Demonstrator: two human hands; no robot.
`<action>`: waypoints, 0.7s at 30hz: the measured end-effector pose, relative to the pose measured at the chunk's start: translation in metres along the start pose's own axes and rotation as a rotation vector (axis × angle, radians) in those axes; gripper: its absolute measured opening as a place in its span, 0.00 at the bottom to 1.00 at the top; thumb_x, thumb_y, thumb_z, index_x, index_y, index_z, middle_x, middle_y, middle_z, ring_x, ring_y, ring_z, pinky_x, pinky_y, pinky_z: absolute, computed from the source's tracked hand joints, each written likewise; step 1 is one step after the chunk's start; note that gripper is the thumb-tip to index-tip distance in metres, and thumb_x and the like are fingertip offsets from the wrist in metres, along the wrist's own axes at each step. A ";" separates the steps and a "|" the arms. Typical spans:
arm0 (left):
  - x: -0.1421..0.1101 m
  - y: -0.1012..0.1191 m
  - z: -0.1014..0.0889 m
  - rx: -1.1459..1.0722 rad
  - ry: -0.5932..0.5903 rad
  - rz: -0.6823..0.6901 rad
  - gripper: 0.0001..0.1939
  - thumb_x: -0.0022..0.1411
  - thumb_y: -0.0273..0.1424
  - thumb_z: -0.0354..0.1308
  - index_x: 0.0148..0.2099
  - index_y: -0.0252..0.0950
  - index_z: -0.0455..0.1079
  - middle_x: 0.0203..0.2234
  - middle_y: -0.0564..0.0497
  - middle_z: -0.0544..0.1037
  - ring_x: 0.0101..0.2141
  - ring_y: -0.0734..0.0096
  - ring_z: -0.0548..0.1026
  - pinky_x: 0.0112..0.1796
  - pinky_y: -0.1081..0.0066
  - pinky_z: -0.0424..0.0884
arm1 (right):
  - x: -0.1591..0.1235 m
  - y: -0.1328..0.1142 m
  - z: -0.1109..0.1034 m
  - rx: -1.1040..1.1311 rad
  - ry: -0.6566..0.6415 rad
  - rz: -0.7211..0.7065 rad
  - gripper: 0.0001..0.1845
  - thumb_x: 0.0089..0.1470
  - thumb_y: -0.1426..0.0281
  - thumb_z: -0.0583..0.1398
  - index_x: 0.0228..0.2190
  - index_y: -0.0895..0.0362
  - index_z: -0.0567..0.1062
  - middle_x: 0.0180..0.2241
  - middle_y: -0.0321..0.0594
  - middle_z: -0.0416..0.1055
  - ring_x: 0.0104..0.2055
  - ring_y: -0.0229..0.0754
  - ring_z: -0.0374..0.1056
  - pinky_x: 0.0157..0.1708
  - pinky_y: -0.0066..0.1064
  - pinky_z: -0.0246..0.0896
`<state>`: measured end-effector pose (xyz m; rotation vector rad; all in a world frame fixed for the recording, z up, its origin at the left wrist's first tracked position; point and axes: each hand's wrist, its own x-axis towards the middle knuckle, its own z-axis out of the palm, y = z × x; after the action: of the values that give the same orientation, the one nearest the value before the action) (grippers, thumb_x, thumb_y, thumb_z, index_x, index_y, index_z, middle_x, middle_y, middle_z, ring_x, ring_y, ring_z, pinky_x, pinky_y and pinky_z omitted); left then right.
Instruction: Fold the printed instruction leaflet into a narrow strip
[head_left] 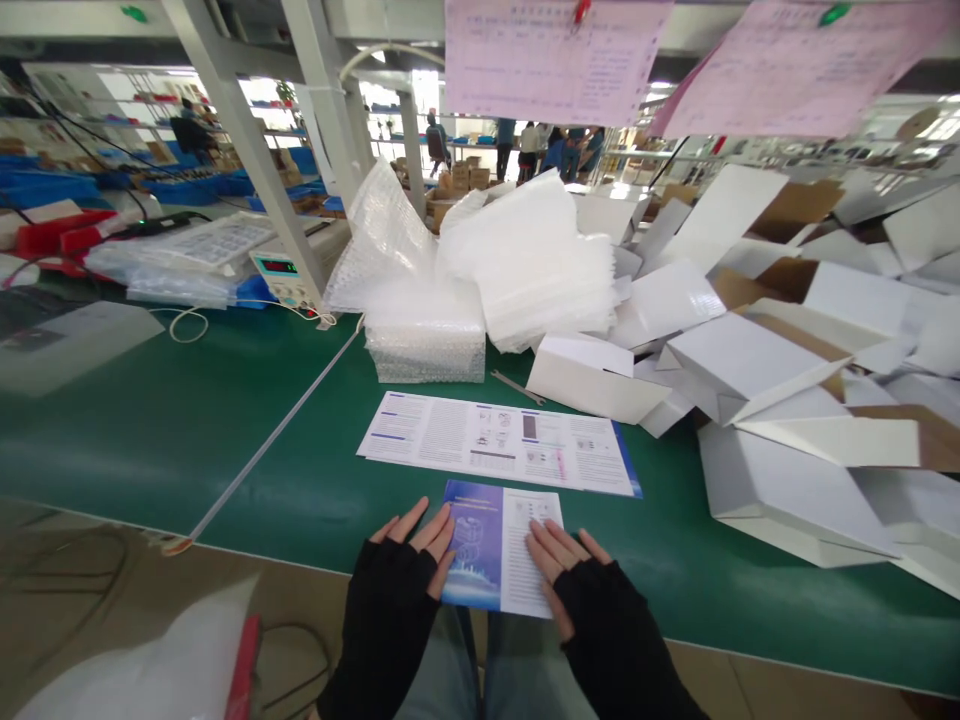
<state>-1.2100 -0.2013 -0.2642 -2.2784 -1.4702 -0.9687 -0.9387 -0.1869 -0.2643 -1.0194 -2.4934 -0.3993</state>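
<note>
A folded leaflet (480, 548) with a blue cover panel and a white printed panel lies at the front edge of the green table. My left hand (409, 560) rests at its left side, fingers stretched out and touching the blue panel. On the white panel's right side lie the extended fingers of my right hand (577, 575). Both hands wear black fingerless gloves. Just beyond the leaflet, long unfolded printed sheets (495, 445) lie flat, overlapping each other. A small metal wrench (519, 387) is behind them.
Bubble wrap bags (427, 330) and a stack of white foam sleeves (540, 260) stand at the back. Many open white boxes (750, 360) pile up on the right. A power supply (289, 275) sits behind a metal post. A strip (277, 430) crosses the green table (187, 400).
</note>
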 end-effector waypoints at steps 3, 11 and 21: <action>0.000 0.002 -0.002 -0.019 -0.012 -0.003 0.17 0.72 0.25 0.54 0.61 0.34 0.68 0.59 0.50 0.73 0.62 0.58 0.64 0.55 0.55 0.63 | 0.012 0.020 -0.002 0.064 0.010 0.110 0.21 0.70 0.74 0.49 0.62 0.57 0.65 0.63 0.32 0.62 0.66 0.39 0.55 0.64 0.46 0.50; 0.002 0.006 -0.004 0.037 0.012 0.028 0.16 0.72 0.26 0.52 0.60 0.33 0.68 0.57 0.49 0.74 0.61 0.58 0.65 0.54 0.56 0.63 | -0.010 0.027 -0.009 0.011 -0.055 0.062 0.23 0.70 0.73 0.49 0.63 0.56 0.63 0.67 0.30 0.54 0.70 0.40 0.48 0.66 0.50 0.46; -0.004 0.009 -0.003 -0.004 -0.019 0.025 0.18 0.72 0.26 0.53 0.62 0.33 0.66 0.59 0.47 0.72 0.63 0.56 0.63 0.56 0.54 0.62 | -0.074 -0.005 -0.051 0.215 0.155 0.163 0.19 0.66 0.72 0.54 0.57 0.55 0.69 0.51 0.37 0.74 0.56 0.38 0.66 0.50 0.31 0.65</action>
<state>-1.2038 -0.2096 -0.2637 -2.3093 -1.4452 -0.9464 -0.8808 -0.2555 -0.2560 -1.0512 -2.2406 -0.1499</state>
